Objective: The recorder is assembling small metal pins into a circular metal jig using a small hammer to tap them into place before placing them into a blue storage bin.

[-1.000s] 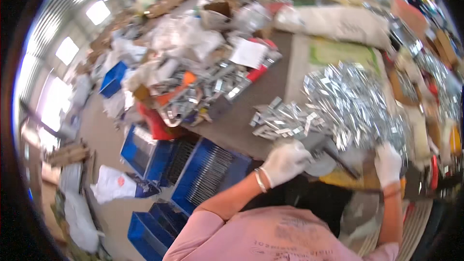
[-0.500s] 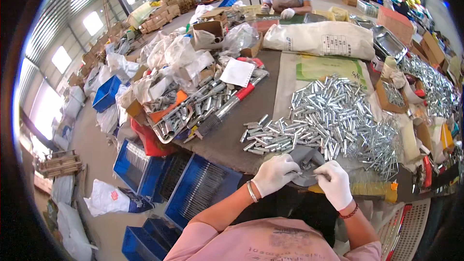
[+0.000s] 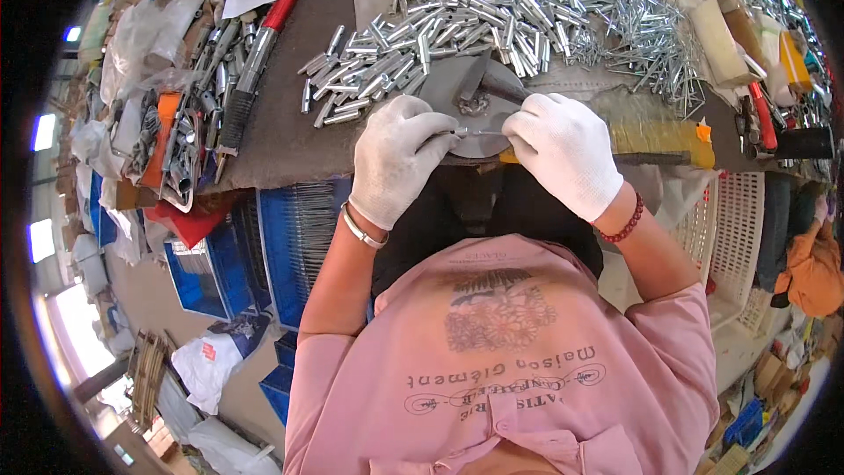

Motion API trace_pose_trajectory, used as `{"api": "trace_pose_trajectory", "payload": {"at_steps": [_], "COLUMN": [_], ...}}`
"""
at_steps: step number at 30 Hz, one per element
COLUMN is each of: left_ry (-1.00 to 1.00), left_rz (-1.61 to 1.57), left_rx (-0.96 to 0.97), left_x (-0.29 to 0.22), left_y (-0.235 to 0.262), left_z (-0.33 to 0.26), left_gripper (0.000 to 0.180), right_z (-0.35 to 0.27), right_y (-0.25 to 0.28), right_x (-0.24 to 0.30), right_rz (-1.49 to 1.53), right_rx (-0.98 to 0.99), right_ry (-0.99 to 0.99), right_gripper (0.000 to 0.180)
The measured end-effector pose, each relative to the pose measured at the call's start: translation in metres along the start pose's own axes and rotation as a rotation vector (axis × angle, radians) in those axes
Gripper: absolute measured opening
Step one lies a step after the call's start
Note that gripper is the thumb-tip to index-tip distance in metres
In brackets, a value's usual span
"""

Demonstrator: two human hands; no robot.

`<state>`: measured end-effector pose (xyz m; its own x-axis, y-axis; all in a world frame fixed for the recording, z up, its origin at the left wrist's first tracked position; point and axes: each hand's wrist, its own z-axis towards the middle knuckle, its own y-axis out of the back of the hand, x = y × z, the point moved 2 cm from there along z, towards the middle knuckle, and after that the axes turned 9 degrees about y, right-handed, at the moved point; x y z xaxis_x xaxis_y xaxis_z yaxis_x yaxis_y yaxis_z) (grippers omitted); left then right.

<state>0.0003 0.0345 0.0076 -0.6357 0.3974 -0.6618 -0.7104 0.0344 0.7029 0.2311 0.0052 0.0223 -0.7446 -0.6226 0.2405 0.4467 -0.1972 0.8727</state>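
Both my hands wear white knitted gloves and meet over a grey round plate (image 3: 479, 146) at the table's near edge. My left hand (image 3: 396, 158), on the left, pinches one end of a slim metal pin (image 3: 482, 132) between thumb and fingertips. Its other end is pinched by my right hand (image 3: 567, 151), so the pin lies level between them. A dark grey upright flap (image 3: 473, 77) rises from the plate, with a few tiny metal bits beside it. Just beyond spreads a heap of short silvery metal tubes (image 3: 492, 9); thin metal pins (image 3: 655, 44) are piled to its right.
A tray of tools and metal parts (image 3: 189, 114) with a red-handled bar (image 3: 283, 7) stands left. Blue bins (image 3: 303, 246) holding thin rods sit below the table edge. On the right are a yellow taped strip (image 3: 659, 139) and a white perforated crate (image 3: 734, 229).
My view has tipped down toward my lap, so the table appears higher. Both hands stay pinched together above the grey plate, with the pin now plainly visible between them.
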Motion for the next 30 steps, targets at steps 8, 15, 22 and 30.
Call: {"api": "trace_pose_trajectory", "payload": {"at_steps": [8, 15, 22, 30], "left_ry": [0.062, 0.177, 0.135, 0.075], "left_rz": [-0.032, -0.092, -0.082, -0.205], "left_rx": [0.053, 0.097, 0.053, 0.027], "left_x": [-0.004, -0.002, 0.002, 0.01], "left_y": [0.003, 0.001, -0.004, -0.012], "left_z": [-0.009, -0.01, -0.013, -0.015], "left_gripper": [0.012, 0.012, 0.011, 0.015], "right_z": [-0.005, 0.0, 0.002, -0.003], "right_y": [0.0, -0.003, -0.006, -0.01], "right_x": [0.001, -0.001, -0.007, -0.008], "right_rz": [0.03, 0.037, 0.097, 0.174], "right_rx": [-0.018, -0.002, 0.027, -0.028], "right_ry": [0.03, 0.053, 0.084, 0.027], "right_gripper": [0.011, 0.009, 0.006, 0.008]}}
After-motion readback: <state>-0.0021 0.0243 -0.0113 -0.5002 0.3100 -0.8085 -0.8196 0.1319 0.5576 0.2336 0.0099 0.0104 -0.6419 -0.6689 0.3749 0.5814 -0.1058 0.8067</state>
